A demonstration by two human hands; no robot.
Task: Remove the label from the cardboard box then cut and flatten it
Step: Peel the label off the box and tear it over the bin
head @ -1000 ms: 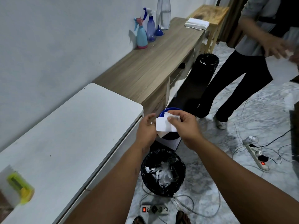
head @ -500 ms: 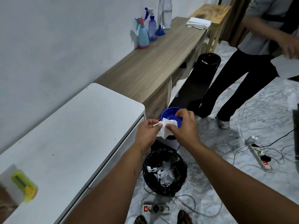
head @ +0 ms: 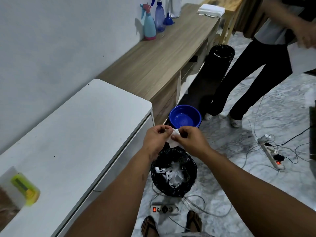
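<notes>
Crumpling the label (head: 174,142), flat a second ago, both hands pinch it above the bin (head: 173,175): left hand (head: 156,140), right hand (head: 189,141). Removal looks done; the box isn't visible.

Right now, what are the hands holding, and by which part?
Both hands, left hand and right hand, pinch a crumpled white label piece at its upper edge, above the black bin.
</notes>
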